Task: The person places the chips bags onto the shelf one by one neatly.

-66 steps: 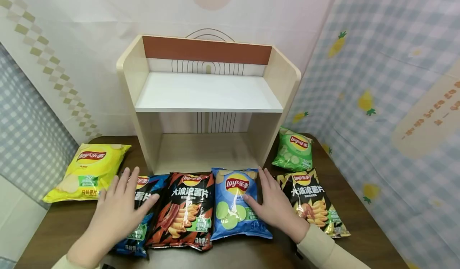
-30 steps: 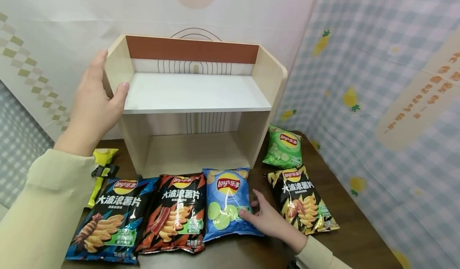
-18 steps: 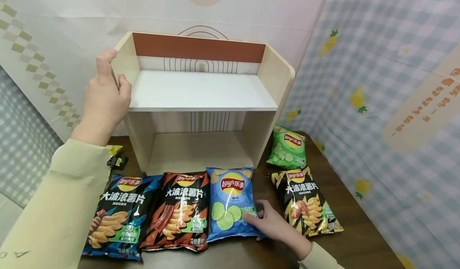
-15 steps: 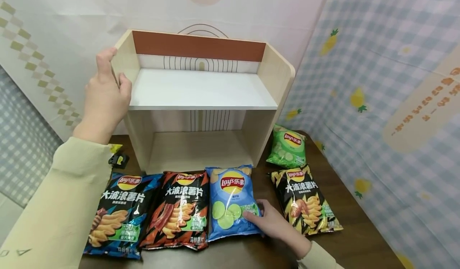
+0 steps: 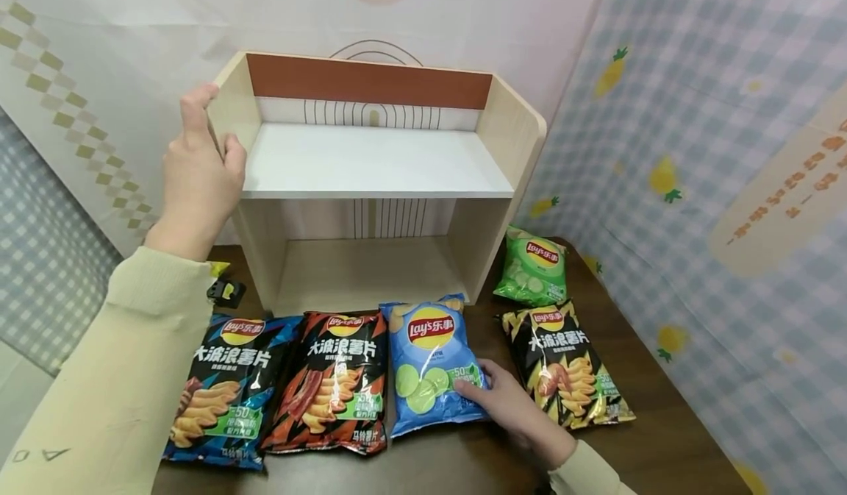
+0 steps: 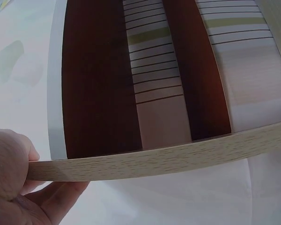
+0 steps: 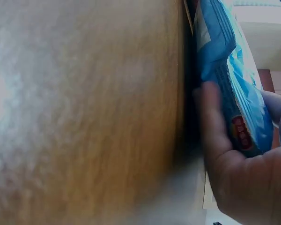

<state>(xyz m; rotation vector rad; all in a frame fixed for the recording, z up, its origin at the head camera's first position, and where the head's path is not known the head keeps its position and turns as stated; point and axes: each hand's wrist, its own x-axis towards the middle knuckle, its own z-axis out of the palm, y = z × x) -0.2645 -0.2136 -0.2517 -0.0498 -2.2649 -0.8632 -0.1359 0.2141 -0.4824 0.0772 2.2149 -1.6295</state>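
Observation:
My left hand [image 5: 201, 168] grips the left side panel of a small two-tier shelf [image 5: 377, 195]. In the left wrist view the panel edge [image 6: 154, 161] runs between the thumb and fingers. My right hand [image 5: 519, 407] holds the right edge of a blue bag of potato chips [image 5: 423, 348], thumb on its front. In the right wrist view fingers [image 7: 213, 122] reach under that bag, which is slightly lifted along this edge. Left of it lie a red-black chip bag [image 5: 334, 381] and a blue-black one [image 5: 231, 385].
A gold-black chip bag [image 5: 565, 370] lies right of my right hand, with a green chip bag [image 5: 532, 267] behind it. A yellow bag [image 5: 218, 268] is mostly hidden by my left arm. All rest on a dark wooden table [image 5: 662, 436]. Patterned cloth [image 5: 695, 186] hangs around.
My left hand has gone from above the bags up to the shelf's left panel and taken hold. The right hand has gripped the blue bag's edge; the bag has shifted and tilted slightly.

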